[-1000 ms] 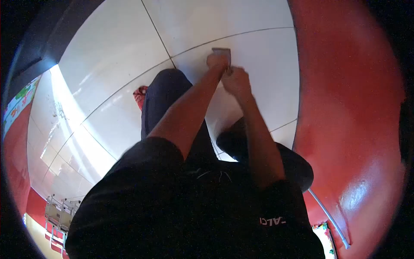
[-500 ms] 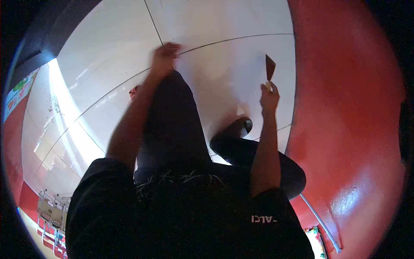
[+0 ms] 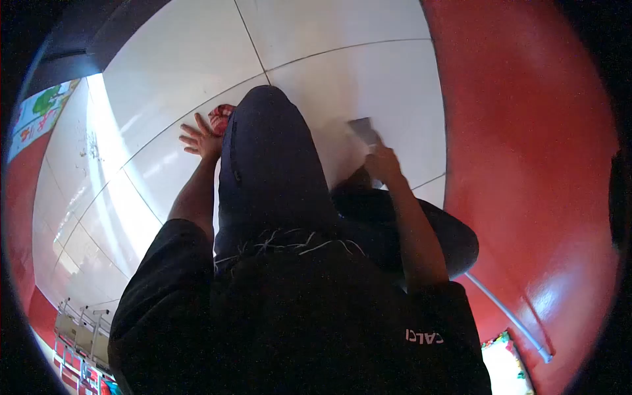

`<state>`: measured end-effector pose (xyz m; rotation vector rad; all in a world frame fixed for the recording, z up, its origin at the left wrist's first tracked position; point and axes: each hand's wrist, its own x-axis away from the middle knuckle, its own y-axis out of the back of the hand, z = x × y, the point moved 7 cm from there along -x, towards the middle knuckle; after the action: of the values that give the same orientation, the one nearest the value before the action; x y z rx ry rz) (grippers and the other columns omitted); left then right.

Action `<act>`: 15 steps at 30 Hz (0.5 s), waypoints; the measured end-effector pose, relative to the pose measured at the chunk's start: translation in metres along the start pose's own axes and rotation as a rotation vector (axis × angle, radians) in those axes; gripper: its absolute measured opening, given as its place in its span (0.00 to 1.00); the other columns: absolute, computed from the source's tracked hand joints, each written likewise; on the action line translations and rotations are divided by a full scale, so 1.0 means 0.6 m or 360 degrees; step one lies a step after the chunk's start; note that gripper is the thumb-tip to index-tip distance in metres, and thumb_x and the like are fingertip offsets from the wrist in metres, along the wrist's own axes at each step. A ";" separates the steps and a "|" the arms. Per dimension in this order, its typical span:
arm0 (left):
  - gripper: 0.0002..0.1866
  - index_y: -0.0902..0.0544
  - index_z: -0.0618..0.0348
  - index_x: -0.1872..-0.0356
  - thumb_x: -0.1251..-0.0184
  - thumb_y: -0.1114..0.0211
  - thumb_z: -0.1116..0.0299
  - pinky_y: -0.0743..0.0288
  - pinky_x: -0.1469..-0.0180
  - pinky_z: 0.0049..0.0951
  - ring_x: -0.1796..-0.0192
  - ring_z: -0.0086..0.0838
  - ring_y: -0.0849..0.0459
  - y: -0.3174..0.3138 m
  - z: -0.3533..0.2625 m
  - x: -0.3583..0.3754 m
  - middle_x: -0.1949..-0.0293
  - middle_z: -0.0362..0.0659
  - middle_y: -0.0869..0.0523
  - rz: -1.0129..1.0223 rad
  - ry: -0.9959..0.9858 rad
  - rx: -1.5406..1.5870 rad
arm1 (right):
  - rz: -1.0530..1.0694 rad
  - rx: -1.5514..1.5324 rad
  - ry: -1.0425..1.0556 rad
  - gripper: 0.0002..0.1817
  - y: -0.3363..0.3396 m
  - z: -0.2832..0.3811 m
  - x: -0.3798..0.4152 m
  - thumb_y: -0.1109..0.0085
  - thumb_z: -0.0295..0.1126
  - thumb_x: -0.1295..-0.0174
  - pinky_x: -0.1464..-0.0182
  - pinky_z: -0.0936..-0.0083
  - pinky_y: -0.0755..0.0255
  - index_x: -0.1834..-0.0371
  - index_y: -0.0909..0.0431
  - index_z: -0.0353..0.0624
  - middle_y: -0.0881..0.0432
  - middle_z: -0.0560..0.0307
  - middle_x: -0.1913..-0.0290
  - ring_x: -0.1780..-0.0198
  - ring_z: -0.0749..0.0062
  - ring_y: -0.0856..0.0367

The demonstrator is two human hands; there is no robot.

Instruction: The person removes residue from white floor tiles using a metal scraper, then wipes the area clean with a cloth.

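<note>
My left hand [image 3: 203, 139] has its fingers spread against the white tiled floor [image 3: 158, 99], left of my raised knee. Just beyond it lies a crumpled red patterned cloth [image 3: 220, 118], partly hidden by the knee. My right hand [image 3: 384, 163] is closed round the handle of a scraper [image 3: 364, 130] with a flat, wide blade. The blade is slightly blurred over the tiles to the right of the knee. Whether it touches the floor I cannot tell.
A red wall [image 3: 513, 151] rises along the right, with a light blue pole [image 3: 510, 318] near its foot. Metal-framed furniture [image 3: 82, 336] stands at the lower left. A colourful poster [image 3: 43, 115] shows at the upper left.
My left hand has come back from beyond the knee to the floor beside the cloth, fingers now spread. My right hand has moved left and nearer, and the scraper has turned so its blade face shows.
</note>
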<state>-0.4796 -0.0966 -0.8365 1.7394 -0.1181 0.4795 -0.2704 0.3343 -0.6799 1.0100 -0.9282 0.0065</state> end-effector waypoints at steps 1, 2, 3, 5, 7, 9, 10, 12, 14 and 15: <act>0.61 0.61 0.32 0.29 0.64 0.33 0.31 0.74 0.38 0.69 0.31 0.63 0.77 0.004 -0.003 0.000 0.30 0.57 0.74 0.0005 -0.0011 0.0025 | 0.0118 0.0151 0.0082 0.34 -0.018 0.039 0.021 0.48 0.35 0.49 0.53 0.52 0.27 0.35 0.43 0.45 0.22 0.32 0.58 0.58 0.40 0.22; 0.61 0.61 0.32 0.29 0.64 0.33 0.31 0.75 0.38 0.69 0.31 0.63 0.77 0.012 -0.011 -0.011 0.30 0.57 0.74 0.0005 -0.0038 0.0047 | 0.0226 0.0290 0.0157 0.33 -0.031 0.077 0.039 0.49 0.35 0.49 0.54 0.54 0.28 0.36 0.40 0.44 0.22 0.32 0.60 0.60 0.40 0.22; 0.61 0.60 0.31 0.29 0.64 0.33 0.31 0.76 0.37 0.68 0.31 0.62 0.76 -0.005 -0.002 -0.023 0.30 0.57 0.73 -0.0025 0.0064 0.0015 | 0.0229 0.0280 0.0165 0.33 -0.056 0.085 0.044 0.49 0.35 0.49 0.53 0.54 0.28 0.35 0.40 0.45 0.22 0.33 0.60 0.60 0.41 0.22; 0.59 0.60 0.32 0.29 0.62 0.34 0.32 0.74 0.36 0.66 0.30 0.61 0.74 0.017 -0.017 -0.008 0.30 0.58 0.71 -0.0055 0.0041 0.0086 | 0.0318 0.0296 0.0188 0.33 -0.121 0.083 0.061 0.49 0.34 0.49 0.52 0.54 0.28 0.35 0.40 0.47 0.22 0.34 0.59 0.59 0.42 0.22; 0.55 0.55 0.35 0.29 0.58 0.36 0.32 0.72 0.35 0.65 0.29 0.60 0.70 0.018 -0.024 0.005 0.29 0.58 0.65 -0.0270 -0.0022 -0.0084 | 0.0314 0.0253 0.0086 0.33 -0.136 0.096 0.069 0.48 0.34 0.49 0.52 0.53 0.28 0.35 0.39 0.47 0.21 0.36 0.59 0.57 0.43 0.22; 0.51 0.49 0.37 0.30 0.55 0.39 0.32 0.69 0.34 0.63 0.29 0.58 0.65 0.019 -0.027 -0.004 0.30 0.58 0.59 -0.0426 -0.0187 -0.0104 | 0.0292 0.0243 0.0082 0.33 -0.146 0.113 0.048 0.48 0.32 0.50 0.52 0.53 0.29 0.36 0.38 0.47 0.21 0.37 0.59 0.56 0.44 0.22; 0.49 0.46 0.38 0.31 0.53 0.40 0.32 0.68 0.34 0.62 0.29 0.57 0.62 0.014 -0.027 -0.011 0.30 0.58 0.56 -0.0463 -0.0310 -0.0033 | 0.0279 0.0265 0.0125 0.32 -0.144 0.121 0.018 0.47 0.31 0.50 0.52 0.54 0.29 0.36 0.37 0.46 0.21 0.37 0.59 0.56 0.45 0.22; 0.43 0.36 0.41 0.35 0.51 0.43 0.31 0.65 0.33 0.59 0.29 0.53 0.56 0.020 -0.026 0.006 0.31 0.56 0.47 -0.0563 -0.0482 0.0045 | 0.0110 0.0347 0.0261 0.22 -0.113 0.178 -0.054 0.45 0.29 0.52 0.54 0.56 0.26 0.49 0.28 0.42 0.20 0.40 0.64 0.59 0.48 0.20; 0.44 0.37 0.40 0.35 0.52 0.43 0.30 0.66 0.33 0.59 0.29 0.53 0.56 0.034 -0.033 0.015 0.31 0.55 0.48 -0.0554 -0.0447 0.0111 | -0.0117 0.0270 0.0335 0.15 -0.054 0.253 -0.141 0.45 0.31 0.52 0.57 0.57 0.25 0.60 0.22 0.39 0.19 0.41 0.64 0.60 0.49 0.19; 0.44 0.36 0.40 0.35 0.53 0.43 0.30 0.66 0.33 0.59 0.29 0.53 0.56 0.033 -0.031 0.013 0.31 0.55 0.48 -0.0577 -0.0474 0.0126 | -0.0013 0.0408 0.0341 0.13 -0.035 0.276 -0.163 0.45 0.32 0.53 0.57 0.57 0.24 0.64 0.21 0.38 0.19 0.42 0.63 0.61 0.49 0.19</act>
<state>-0.4838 -0.0822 -0.8125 1.8509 0.0068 -0.0418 -0.4332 0.2415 -0.7275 1.2242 -0.7383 0.2280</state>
